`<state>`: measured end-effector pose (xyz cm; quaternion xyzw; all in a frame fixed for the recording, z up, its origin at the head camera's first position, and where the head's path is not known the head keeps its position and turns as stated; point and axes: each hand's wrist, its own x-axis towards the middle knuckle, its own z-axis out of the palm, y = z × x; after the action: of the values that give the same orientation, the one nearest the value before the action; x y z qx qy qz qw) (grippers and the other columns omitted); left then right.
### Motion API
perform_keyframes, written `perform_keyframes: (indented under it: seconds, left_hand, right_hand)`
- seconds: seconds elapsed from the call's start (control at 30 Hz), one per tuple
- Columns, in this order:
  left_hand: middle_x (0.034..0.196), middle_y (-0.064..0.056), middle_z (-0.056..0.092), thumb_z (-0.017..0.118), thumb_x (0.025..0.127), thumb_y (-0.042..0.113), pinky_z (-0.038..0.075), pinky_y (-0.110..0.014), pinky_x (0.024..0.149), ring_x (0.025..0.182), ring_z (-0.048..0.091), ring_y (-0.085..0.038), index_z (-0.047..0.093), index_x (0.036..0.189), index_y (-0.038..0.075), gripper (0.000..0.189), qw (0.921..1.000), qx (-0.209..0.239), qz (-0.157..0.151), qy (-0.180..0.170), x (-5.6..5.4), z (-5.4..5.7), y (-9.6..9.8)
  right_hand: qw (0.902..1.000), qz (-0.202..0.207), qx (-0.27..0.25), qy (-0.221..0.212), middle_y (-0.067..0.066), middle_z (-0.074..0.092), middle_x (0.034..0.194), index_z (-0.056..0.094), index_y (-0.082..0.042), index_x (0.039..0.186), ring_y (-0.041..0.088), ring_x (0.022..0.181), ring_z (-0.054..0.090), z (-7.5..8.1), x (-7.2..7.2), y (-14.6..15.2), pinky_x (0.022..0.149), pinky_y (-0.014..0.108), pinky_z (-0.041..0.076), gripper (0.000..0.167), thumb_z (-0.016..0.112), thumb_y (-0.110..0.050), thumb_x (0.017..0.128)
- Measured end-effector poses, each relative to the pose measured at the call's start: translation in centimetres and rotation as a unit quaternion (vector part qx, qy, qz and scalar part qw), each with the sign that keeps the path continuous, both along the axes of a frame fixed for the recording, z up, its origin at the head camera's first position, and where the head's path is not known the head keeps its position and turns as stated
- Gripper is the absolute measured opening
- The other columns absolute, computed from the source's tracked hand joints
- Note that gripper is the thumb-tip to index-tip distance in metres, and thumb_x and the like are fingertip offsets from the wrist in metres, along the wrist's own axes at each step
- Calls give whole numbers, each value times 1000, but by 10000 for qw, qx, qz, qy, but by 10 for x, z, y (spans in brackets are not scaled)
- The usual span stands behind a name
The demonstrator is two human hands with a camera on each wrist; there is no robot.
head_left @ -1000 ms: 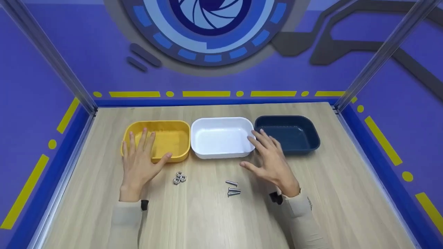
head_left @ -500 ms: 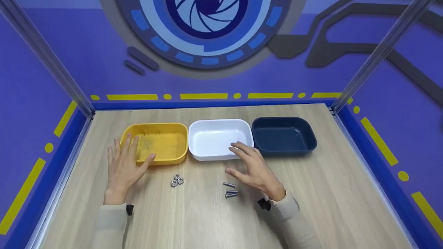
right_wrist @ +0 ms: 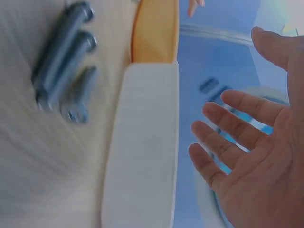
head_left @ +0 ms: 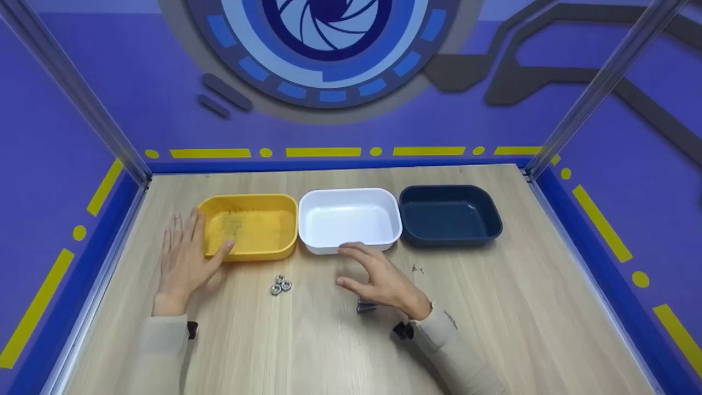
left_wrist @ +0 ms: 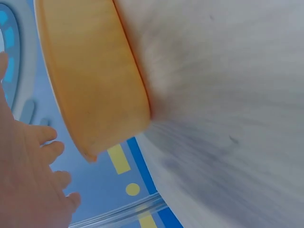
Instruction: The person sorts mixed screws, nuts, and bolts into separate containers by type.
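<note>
My left hand (head_left: 185,263) is spread at the left end of the yellow tray (head_left: 285,249), its fingertips beside the rim and nothing held. In the left wrist view its fingers show at the lower left, apart from the tray's wall (left_wrist: 95,71). My right hand (head_left: 381,278) hovers in front of the white tray (head_left: 351,219), fingers extended and loosely parted. Beneath it lie three metal bolts (right_wrist: 61,52), clear in the right wrist view; in the head view the hand partly covers the bolts (head_left: 366,308). Three hex nuts (head_left: 280,286) sit clustered between the hands.
A dark blue tray (head_left: 452,219) stands at the right of the row, against the white one. The wooden tabletop (head_left: 307,351) is bounded by blue panels (head_left: 340,131) at the back and both sides, with metal posts (head_left: 598,82) at the corners.
My left hand has moved left, off the inside of the yellow tray to its end. My right hand has moved left and nearer, from between the white and dark trays to over the bolts.
</note>
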<state>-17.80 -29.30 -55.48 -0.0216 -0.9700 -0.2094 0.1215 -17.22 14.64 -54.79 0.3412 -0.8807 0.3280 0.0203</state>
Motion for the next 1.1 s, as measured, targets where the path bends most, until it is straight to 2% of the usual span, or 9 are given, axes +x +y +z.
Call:
perform_keyframes:
  seconds: [0.17, 0.4, 0.77, 0.97, 1.1]
  left_hand:
    - [178, -22, 15, 57, 101, 67, 5, -68, 133, 165, 3, -48, 23, 168, -2, 102, 10000, 59, -54, -40, -2, -3, -9]
    - [178, -24, 14, 57, 102, 65, 6, -68, 133, 165, 5, -49, 17, 170, -1, 103, 9996, 130, -181, -191, -8, -5, -22]
    - [179, -24, 10, 53, 104, 66, 4, -65, 134, 165, 5, -48, 12, 171, 2, 102, 9983, 13, -283, -516, -11, -11, -39]
    - [179, -23, 11, 53, 104, 65, 7, -65, 134, 164, 9, -48, 13, 171, 1, 100, 9981, 16, -331, -512, -13, -13, -42]
    - [178, -24, 12, 53, 104, 66, 10, -66, 133, 164, 10, -49, 14, 170, 0, 101, 9979, -16, -315, -560, -14, -16, -42]
  right_hand:
    - [9992, 258, 79, -296, 4, 57, 157, 57, -13, 154, 26, 147, 52, -8, -1, -16, 124, 50, 44, 70, 65, -59, 102]
    - [9969, 597, 143, -496, 10, 59, 154, 57, -6, 152, 24, 145, 55, -17, -5, -40, 124, 45, 45, 68, 63, -55, 104]
    - [9918, 823, 2, -978, 10, 65, 144, 62, -2, 144, 24, 137, 60, -32, -8, -79, 122, 37, 46, 57, 73, -39, 102]
    - [9887, 666, -470, -1261, 14, 71, 128, 67, 2, 136, 29, 118, 68, -40, -5, -98, 107, 37, 56, 47, 78, -25, 98]
    - [9876, 449, -728, -1313, 14, 72, 115, 72, 2, 128, 27, 102, 69, -50, -2, -108, 94, 31, 59, 39, 81, -18, 96]
